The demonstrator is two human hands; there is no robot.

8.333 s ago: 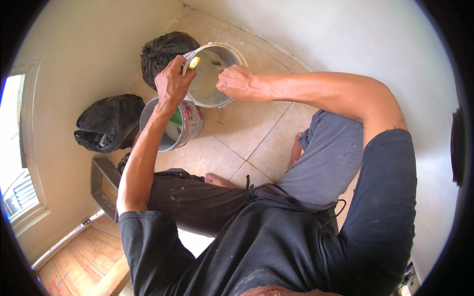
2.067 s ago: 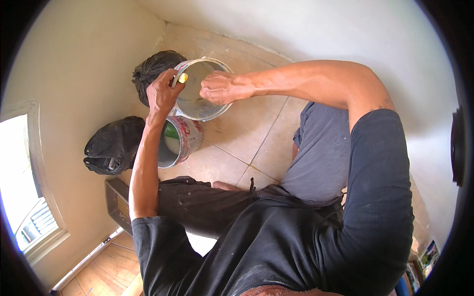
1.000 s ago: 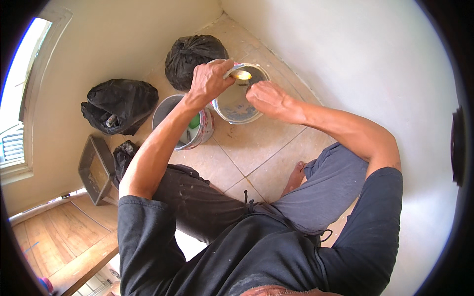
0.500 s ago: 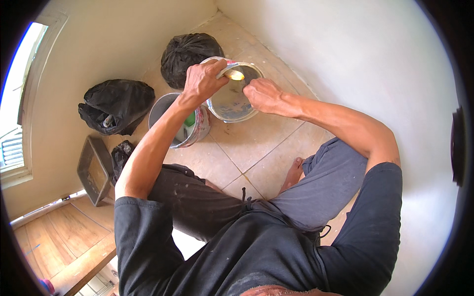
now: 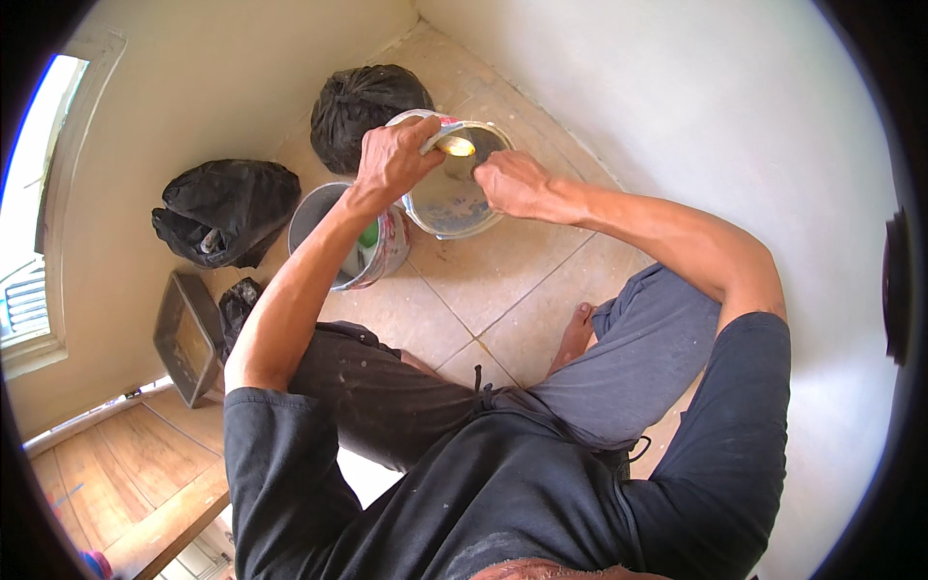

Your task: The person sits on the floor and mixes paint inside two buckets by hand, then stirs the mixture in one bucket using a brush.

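My left hand is closed around a pale handle with a yellow rounded end, over the left rim of a bucket. What is at the handle's other end is hidden by my fingers. Across the opening, my right hand is a closed fist at the bucket's right rim; what its fingers grip cannot be made out. Grey-white smears coat the bucket's inside. Just left of it stands a second bucket, with something green in it, partly behind my left forearm.
Black plastic bags lie along the left wall. A grey rectangular tub leans near a wooden surface at lower left. A white wall rises on the right. My bare foot rests on the tiled floor.
Both hands keep nearly the same places over the bucket. The whole view has shifted very slightly; nothing has visibly been taken up or let go.
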